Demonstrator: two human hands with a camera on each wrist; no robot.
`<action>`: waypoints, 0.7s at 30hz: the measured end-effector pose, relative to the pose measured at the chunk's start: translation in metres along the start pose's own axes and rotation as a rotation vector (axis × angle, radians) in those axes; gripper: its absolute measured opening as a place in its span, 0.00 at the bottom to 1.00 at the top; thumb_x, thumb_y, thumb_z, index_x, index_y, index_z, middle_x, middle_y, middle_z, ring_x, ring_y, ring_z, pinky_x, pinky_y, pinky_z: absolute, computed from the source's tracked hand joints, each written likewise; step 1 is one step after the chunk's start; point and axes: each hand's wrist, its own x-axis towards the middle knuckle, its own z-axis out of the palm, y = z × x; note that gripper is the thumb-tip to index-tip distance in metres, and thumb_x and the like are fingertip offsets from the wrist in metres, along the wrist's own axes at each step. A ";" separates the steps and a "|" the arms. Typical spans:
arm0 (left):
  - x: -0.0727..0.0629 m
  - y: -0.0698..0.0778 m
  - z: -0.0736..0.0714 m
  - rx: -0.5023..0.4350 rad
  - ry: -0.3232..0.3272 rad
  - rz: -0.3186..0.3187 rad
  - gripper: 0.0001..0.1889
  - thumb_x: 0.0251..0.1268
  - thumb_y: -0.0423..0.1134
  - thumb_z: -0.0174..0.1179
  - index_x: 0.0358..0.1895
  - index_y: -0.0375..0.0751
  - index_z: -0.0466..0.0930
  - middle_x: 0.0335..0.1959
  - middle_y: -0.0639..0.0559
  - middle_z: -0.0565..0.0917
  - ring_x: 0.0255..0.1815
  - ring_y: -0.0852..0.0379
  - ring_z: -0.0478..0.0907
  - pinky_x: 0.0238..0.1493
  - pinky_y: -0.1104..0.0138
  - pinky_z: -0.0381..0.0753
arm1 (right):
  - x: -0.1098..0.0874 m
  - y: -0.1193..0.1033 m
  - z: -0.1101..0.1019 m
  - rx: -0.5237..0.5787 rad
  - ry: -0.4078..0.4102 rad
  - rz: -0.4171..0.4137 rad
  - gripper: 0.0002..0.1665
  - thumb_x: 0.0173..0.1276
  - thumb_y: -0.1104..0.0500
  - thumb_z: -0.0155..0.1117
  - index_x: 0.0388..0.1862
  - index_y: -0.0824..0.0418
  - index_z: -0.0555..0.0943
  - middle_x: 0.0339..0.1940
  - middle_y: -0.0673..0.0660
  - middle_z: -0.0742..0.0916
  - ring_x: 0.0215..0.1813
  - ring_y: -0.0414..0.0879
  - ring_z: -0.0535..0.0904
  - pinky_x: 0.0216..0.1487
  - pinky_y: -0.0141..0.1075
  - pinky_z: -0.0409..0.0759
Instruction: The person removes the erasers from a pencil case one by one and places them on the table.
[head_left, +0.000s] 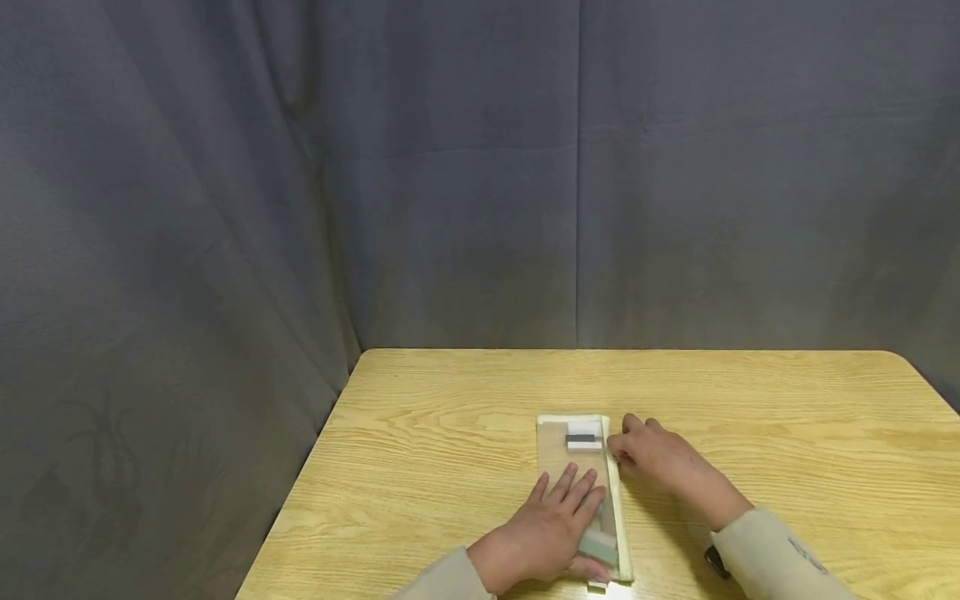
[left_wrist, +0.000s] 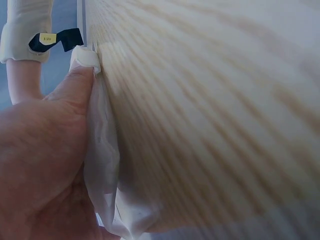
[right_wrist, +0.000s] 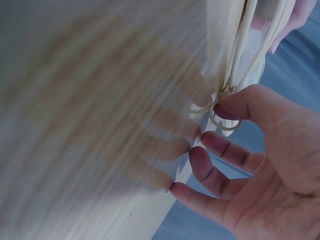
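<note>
A translucent zippered pouch (head_left: 551, 454) with pale edges lies lengthwise on the table. Through it show a white block with a dark band (head_left: 583, 437) and a pale green block (head_left: 597, 546). My left hand (head_left: 546, 532) rests on the pouch's near half, fingers spread, its thumb by a white end tab (left_wrist: 87, 58). At the far right edge, my right hand (head_left: 660, 454) pinches the zipper's ring pull (right_wrist: 226, 129) between thumb and a mostly hidden forefinger; the other fingers bend towards the tabletop. The zipper's two edges (right_wrist: 270, 42) stand apart between the slider and the left hand.
The wood-grain table (head_left: 420, 417) spreads around the pouch on all sides. Grey curtains (head_left: 465, 183) hang behind it and along the left. A black strap with a yellow label (left_wrist: 55, 39) is at the right sleeve.
</note>
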 end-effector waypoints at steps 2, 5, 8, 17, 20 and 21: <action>0.001 0.000 0.001 0.003 -0.007 -0.003 0.53 0.61 0.79 0.31 0.83 0.52 0.34 0.85 0.52 0.36 0.84 0.47 0.33 0.79 0.46 0.53 | 0.002 0.002 0.002 -0.013 0.016 -0.006 0.21 0.62 0.67 0.72 0.24 0.48 0.69 0.29 0.48 0.69 0.27 0.45 0.63 0.23 0.31 0.62; 0.002 0.000 0.002 0.008 -0.014 -0.008 0.53 0.60 0.79 0.31 0.83 0.52 0.33 0.85 0.52 0.35 0.84 0.48 0.32 0.79 0.47 0.52 | 0.006 0.005 0.003 -0.023 0.012 0.003 0.22 0.63 0.66 0.72 0.24 0.48 0.69 0.28 0.49 0.69 0.27 0.45 0.63 0.23 0.32 0.62; 0.003 0.000 0.003 0.012 -0.012 -0.007 0.54 0.60 0.80 0.31 0.83 0.52 0.33 0.85 0.52 0.35 0.84 0.48 0.32 0.79 0.47 0.52 | 0.008 0.007 0.003 -0.020 -0.009 0.025 0.21 0.64 0.64 0.72 0.24 0.48 0.69 0.29 0.49 0.69 0.27 0.45 0.64 0.24 0.32 0.63; 0.003 0.000 0.004 0.014 -0.002 -0.001 0.54 0.60 0.80 0.32 0.83 0.52 0.33 0.85 0.52 0.36 0.84 0.48 0.33 0.79 0.47 0.53 | 0.012 0.010 0.000 0.019 -0.010 0.022 0.22 0.66 0.63 0.72 0.25 0.48 0.67 0.28 0.49 0.69 0.27 0.45 0.63 0.25 0.32 0.62; 0.002 0.000 0.004 0.017 0.001 0.000 0.54 0.60 0.79 0.31 0.83 0.52 0.33 0.85 0.52 0.36 0.84 0.48 0.33 0.79 0.47 0.53 | 0.014 0.012 0.001 0.020 -0.006 0.028 0.22 0.67 0.64 0.70 0.25 0.49 0.67 0.28 0.49 0.68 0.27 0.45 0.63 0.24 0.32 0.61; 0.002 0.000 0.004 0.021 0.002 -0.001 0.54 0.60 0.80 0.31 0.83 0.52 0.33 0.85 0.52 0.36 0.84 0.48 0.33 0.79 0.47 0.53 | 0.014 0.013 0.002 0.017 -0.004 0.031 0.22 0.67 0.64 0.70 0.25 0.49 0.67 0.28 0.49 0.68 0.27 0.45 0.63 0.24 0.32 0.61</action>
